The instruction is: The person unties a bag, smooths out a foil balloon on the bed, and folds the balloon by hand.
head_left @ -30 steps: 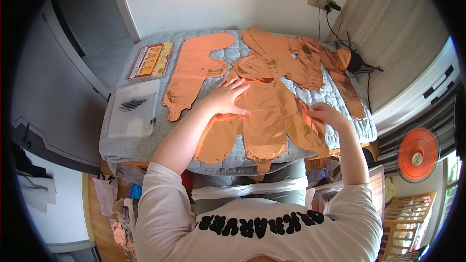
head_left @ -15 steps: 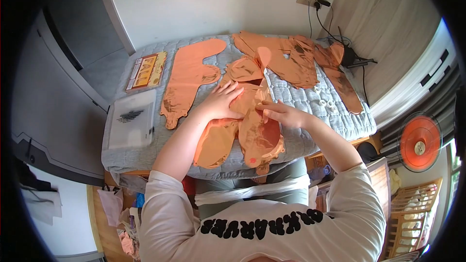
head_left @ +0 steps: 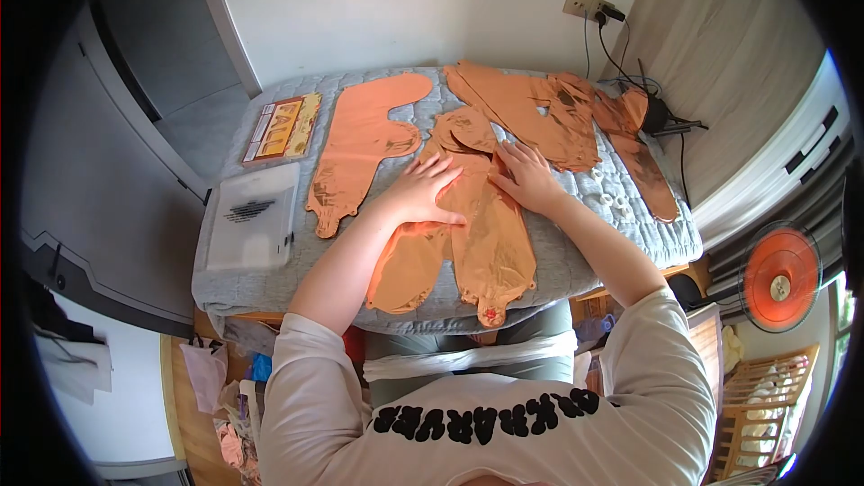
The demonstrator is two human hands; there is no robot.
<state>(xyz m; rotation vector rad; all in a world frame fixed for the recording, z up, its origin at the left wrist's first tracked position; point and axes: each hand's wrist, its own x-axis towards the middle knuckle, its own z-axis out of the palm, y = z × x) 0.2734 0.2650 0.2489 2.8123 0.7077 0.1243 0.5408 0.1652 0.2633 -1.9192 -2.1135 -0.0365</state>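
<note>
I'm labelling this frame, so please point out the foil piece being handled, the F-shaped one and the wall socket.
Handled foil piece [head_left: 495,247]: head view, on its long central lobe.
F-shaped foil piece [head_left: 358,139]: head view, on its stem.
Wall socket [head_left: 580,4]: head view, on its plate.

Shiny folded orange foil shape [head_left: 493,250] is partly hidden under left hand [head_left: 421,191] and right hand [head_left: 535,183]; small white pieces [head_left: 620,203] indistinct.

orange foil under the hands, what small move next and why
Probably fold the left lobe inward over the middle strip: it splays out beside the strip with a gap between their lower ends, and the left hand lies by its top.
</note>
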